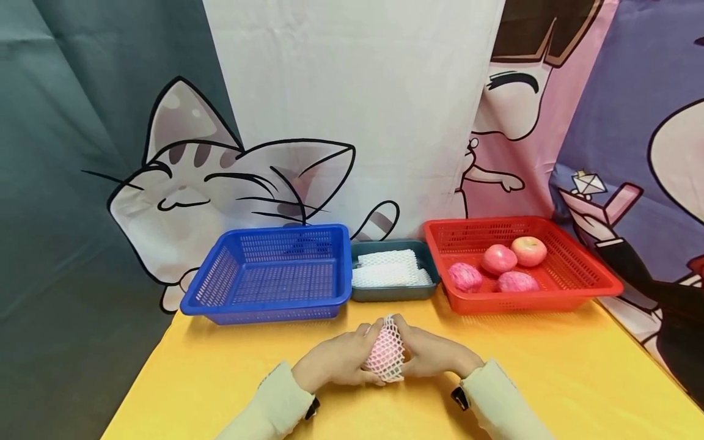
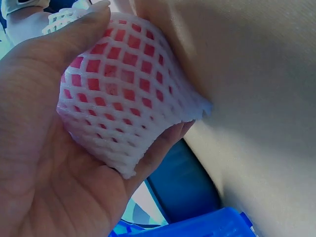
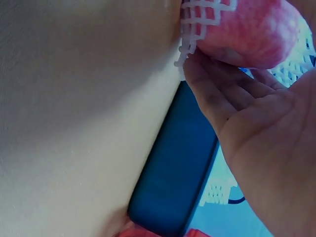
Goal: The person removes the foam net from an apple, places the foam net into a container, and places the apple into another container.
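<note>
Over the near part of the table, both hands hold a pink-red apple (image 3: 266,29) partly covered by a white foam fruit net (image 1: 387,353). My left hand (image 1: 342,360) grips the covered side, its thumb on one face and its palm and fingers round the other, as the left wrist view shows. On the opposite side, my right hand (image 1: 431,352) holds the net's open edge, with fingertips right at its mesh. Bare apple skin shows beyond that edge in the right wrist view. Part of the apple is hidden by the net and fingers.
A blue basket (image 1: 264,304) stands at the back left. A dark green tray (image 1: 393,294) with white foam nets (image 1: 385,275) sits in the middle. At the back right, a red basket (image 1: 533,300) holds several apples (image 1: 499,259). A printed curtain hangs behind the yellow table (image 1: 220,373).
</note>
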Demonstrator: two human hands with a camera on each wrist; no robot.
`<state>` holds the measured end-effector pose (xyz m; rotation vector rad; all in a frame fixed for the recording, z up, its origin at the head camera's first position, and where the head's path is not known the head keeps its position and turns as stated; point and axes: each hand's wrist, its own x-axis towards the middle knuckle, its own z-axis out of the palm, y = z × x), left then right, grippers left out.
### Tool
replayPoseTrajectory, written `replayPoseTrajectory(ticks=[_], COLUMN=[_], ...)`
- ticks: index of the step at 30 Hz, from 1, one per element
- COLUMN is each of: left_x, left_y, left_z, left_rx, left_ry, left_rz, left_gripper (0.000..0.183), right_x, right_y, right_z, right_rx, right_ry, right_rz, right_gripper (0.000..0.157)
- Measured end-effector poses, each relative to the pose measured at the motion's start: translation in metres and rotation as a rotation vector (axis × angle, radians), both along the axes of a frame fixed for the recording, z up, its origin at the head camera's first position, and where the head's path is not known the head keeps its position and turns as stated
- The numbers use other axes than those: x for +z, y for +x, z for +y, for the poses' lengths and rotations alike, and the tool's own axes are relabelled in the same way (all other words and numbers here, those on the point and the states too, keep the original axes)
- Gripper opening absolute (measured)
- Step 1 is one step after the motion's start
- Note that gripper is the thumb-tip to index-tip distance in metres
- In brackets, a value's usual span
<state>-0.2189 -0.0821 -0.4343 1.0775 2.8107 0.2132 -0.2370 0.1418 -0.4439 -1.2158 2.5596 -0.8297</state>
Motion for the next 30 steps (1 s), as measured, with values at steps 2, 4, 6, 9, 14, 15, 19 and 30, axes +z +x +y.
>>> replayPoseTrajectory(ticks=[2,4,6,9,14,15,19,30], left_x=[0.000,0.000,0.001,0.001,0.002,0.002,0.002,0.000], left_y=[0.001,0.002,0.003,0.004,0.003,0.002,0.001,-0.001], left_z=[-0.001,-0.002,-0.003,-0.004,-0.005,-0.006,-0.006,-0.004], left_rx=[-0.008,-0.015,-0.022,-0.027,-0.033,-0.036,-0.046,-0.070], left_ry=[-0.012,-0.030,-0.046,-0.062,-0.079,-0.082,-0.086,-0.069], left_rz=[0.008,0.020,0.032,0.043,0.074,0.084,0.123,0.190], left_gripper=[0.103,0.100,0.097,0.094,0.091,0.091,0.091,0.089], right_x=[-0.003,-0.005,-0.006,-0.006,-0.005,-0.005,-0.006,-0.009], right_y=[-0.001,-0.002,-0.002,-0.003,-0.003,-0.003,-0.004,-0.002], right_z=[-0.002,-0.003,-0.005,-0.008,-0.011,-0.011,-0.011,-0.009], right_rx=[0.009,0.007,0.001,-0.008,-0.014,-0.015,-0.019,-0.039], right_ry=[-0.017,-0.025,-0.030,-0.038,-0.060,-0.066,-0.084,-0.103], right_rz=[-0.004,-0.011,-0.021,-0.025,-0.035,-0.040,-0.061,-0.009], right_gripper=[0.072,0.074,0.076,0.077,0.079,0.080,0.079,0.081])
